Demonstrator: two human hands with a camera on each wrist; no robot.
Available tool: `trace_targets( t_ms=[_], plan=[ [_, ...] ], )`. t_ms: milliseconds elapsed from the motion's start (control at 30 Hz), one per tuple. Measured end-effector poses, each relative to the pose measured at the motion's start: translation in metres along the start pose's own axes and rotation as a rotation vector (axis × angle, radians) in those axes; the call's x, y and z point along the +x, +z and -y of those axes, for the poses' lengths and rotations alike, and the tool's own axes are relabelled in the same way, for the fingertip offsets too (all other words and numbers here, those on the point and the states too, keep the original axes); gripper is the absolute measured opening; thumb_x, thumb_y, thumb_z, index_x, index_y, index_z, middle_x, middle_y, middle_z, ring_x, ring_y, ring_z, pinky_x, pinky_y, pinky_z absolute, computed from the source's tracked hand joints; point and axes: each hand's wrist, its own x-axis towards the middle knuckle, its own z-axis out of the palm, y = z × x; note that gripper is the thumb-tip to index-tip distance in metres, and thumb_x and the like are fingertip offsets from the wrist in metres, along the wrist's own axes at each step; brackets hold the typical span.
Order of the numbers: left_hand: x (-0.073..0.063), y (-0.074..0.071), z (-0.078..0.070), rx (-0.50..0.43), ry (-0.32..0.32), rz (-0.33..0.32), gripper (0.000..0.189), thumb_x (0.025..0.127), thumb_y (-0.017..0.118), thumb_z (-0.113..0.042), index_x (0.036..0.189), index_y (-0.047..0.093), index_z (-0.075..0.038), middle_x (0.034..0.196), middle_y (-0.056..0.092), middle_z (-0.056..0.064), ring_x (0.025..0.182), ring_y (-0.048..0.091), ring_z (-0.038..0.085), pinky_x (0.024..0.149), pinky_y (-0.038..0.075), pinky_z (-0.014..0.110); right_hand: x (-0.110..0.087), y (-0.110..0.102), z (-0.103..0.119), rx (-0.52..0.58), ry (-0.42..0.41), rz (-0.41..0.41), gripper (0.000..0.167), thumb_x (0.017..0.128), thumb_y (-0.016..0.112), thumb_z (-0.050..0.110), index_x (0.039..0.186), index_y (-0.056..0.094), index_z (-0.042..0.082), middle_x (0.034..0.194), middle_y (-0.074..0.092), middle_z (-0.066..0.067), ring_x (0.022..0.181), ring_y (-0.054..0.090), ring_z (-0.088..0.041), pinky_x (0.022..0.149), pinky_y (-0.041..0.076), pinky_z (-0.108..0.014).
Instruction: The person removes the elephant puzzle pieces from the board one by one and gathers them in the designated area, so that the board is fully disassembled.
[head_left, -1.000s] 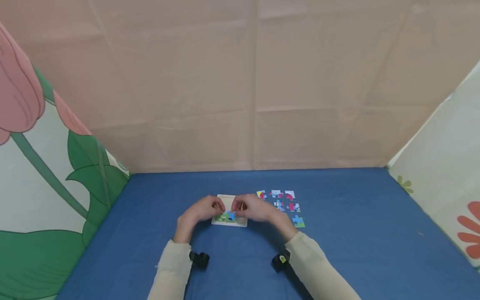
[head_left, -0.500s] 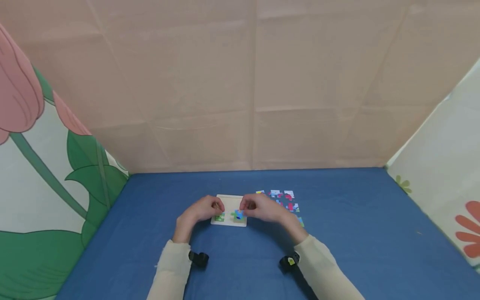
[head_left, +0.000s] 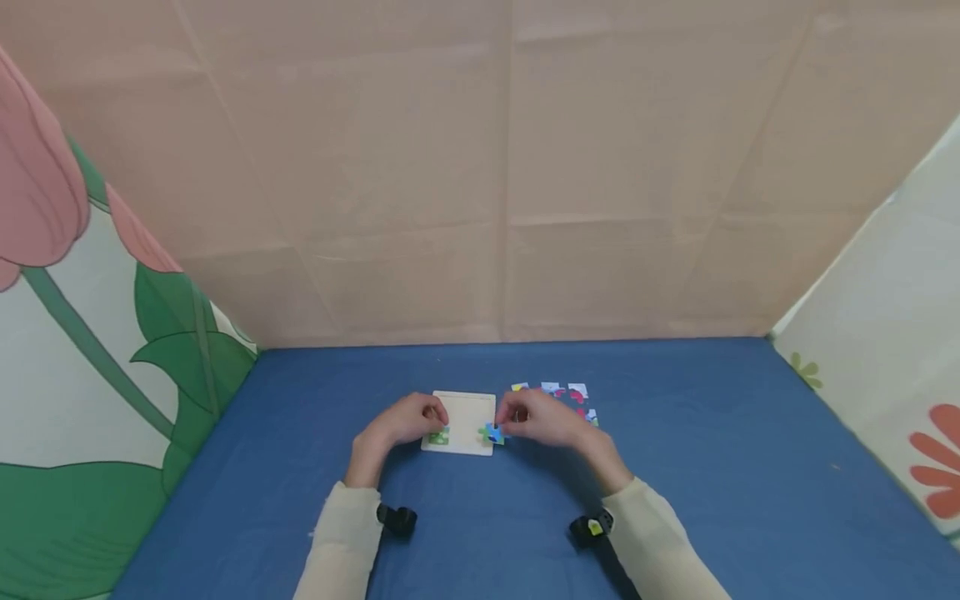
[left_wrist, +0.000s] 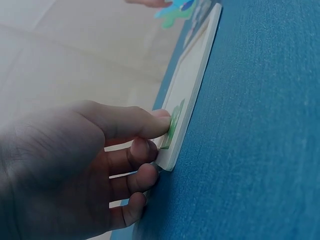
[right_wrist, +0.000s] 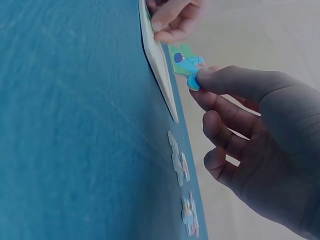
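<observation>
Head view showed the right hand (head_left: 542,419) pinching a blue-green puzzle piece (head_left: 492,433) over the right edge of the white tray (head_left: 468,417). The left hand (head_left: 402,422) gripped the tray's left near corner, thumb on a green piece (head_left: 438,436).

The right hand (right_wrist: 250,145) pinches a blue-and-green puzzle piece (right_wrist: 187,65) at its fingertips, just off the edge of the white puzzle board (right_wrist: 159,70). The left hand (right_wrist: 175,19) grips the board's far end. Loose puzzle pieces (right_wrist: 182,185) lie on the blue cloth (right_wrist: 75,130) nearby.
</observation>
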Motion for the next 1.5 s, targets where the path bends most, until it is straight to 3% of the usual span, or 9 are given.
trace_targets(
  t_ms=[467,733,833,967,1100,1500],
  plan=[
    [-0.003,0.003,0.001,0.009,0.008,0.005,0.009,0.093,0.063,-0.01,0.09,0.07,-0.015,0.081,0.061,0.002,0.072,0.053,0.017,0.066,0.042,0.03,-0.021,-0.016,-0.017,0.019,0.097,-0.006,0.007,0.092,0.071,0.016,0.094,0.069,0.022,0.09,0.066,0.007,0.077,0.058,-0.013,0.069,0.049,-0.029],
    [-0.005,0.005,0.005,0.006,0.006,0.014,0.008,0.093,0.064,-0.011,0.09,0.07,-0.015,0.081,0.061,0.001,0.073,0.053,0.017,0.067,0.041,0.03,-0.032,-0.025,-0.028,0.037,0.124,0.013,0.005,0.092,0.07,0.016,0.096,0.07,0.015,0.091,0.067,0.006,0.077,0.058,-0.014,0.069,0.049,-0.029],
    [-0.007,0.004,0.005,-0.006,0.013,0.021,0.003,0.092,0.069,-0.018,0.093,0.07,-0.015,0.081,0.06,0.002,0.073,0.052,0.018,0.067,0.041,0.031,-0.035,-0.028,-0.031,0.04,0.131,0.032,0.004,0.092,0.069,0.014,0.096,0.07,0.015,0.09,0.067,0.004,0.077,0.059,-0.014,0.069,0.05,-0.029],
    [-0.009,0.003,0.005,-0.013,0.02,0.056,0.024,0.081,0.082,-0.028,0.098,0.069,-0.016,0.079,0.056,0.002,0.072,0.051,0.017,0.065,0.038,0.031,-0.039,-0.032,-0.035,0.05,0.163,0.043,0.005,0.092,0.068,0.012,0.095,0.07,0.016,0.09,0.068,0.004,0.078,0.06,-0.015,0.071,0.05,-0.03],
    [-0.008,0.002,0.006,-0.015,0.038,0.093,0.036,0.074,0.089,-0.023,0.101,0.067,-0.013,0.076,0.051,0.002,0.069,0.047,0.017,0.063,0.035,0.03,-0.044,-0.039,-0.037,0.055,0.197,0.054,0.004,0.092,0.068,0.012,0.095,0.07,0.013,0.092,0.068,0.003,0.081,0.06,-0.016,0.073,0.05,-0.032],
    [-0.002,-0.001,0.001,0.019,0.028,0.064,0.036,0.074,0.088,-0.024,0.099,0.064,-0.015,0.078,0.053,0.003,0.069,0.049,0.018,0.062,0.036,0.03,-0.052,-0.052,-0.039,0.077,0.258,0.143,0.009,0.087,0.067,0.007,0.096,0.069,0.009,0.094,0.068,-0.001,0.082,0.058,-0.018,0.074,0.049,-0.036]
  ],
)
